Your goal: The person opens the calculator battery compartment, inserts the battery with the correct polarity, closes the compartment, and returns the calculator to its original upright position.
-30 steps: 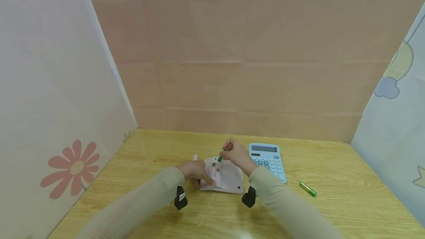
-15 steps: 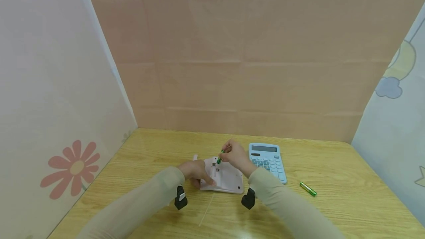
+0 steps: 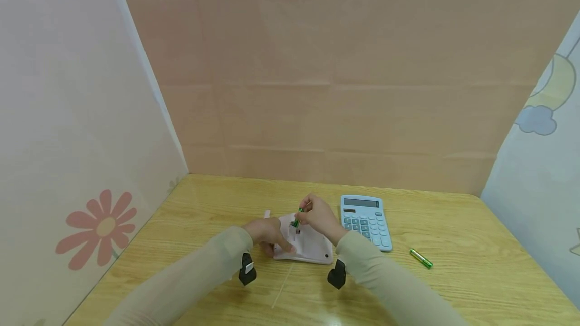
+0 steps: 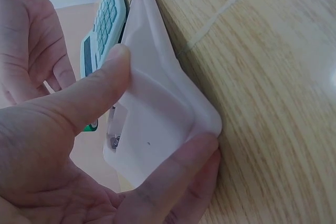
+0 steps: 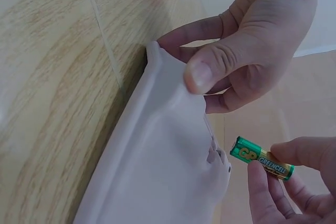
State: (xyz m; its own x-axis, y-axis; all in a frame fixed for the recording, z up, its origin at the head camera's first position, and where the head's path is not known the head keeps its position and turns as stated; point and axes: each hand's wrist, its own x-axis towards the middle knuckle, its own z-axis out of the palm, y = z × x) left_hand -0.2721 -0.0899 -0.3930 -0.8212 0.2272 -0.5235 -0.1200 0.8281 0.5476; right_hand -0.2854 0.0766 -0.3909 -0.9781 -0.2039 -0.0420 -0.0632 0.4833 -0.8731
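A pale pink calculator (image 3: 312, 246) lies back side up on the table, its keys hidden and its battery slot (image 4: 116, 124) uncovered. My left hand (image 3: 270, 234) grips its left edge, thumb on the back and fingers at the rim. My right hand (image 3: 319, 218) pinches a green and gold GP Greencell battery (image 5: 262, 158) between thumb and fingers. In the head view that battery is tilted, its lower end at the slot; whether it touches the contacts I cannot tell.
A light blue calculator (image 3: 366, 223) lies face up to the right of the pink one. Farther right is another green battery (image 3: 421, 258). A small pink strip (image 3: 267, 214) shows behind my left hand. A beige wall (image 3: 335, 89) closes off the table's back.
My right hand has moved slightly left and down, bringing the battery from above the pink calculator to its slot. The left hand keeps its grip in the same place.
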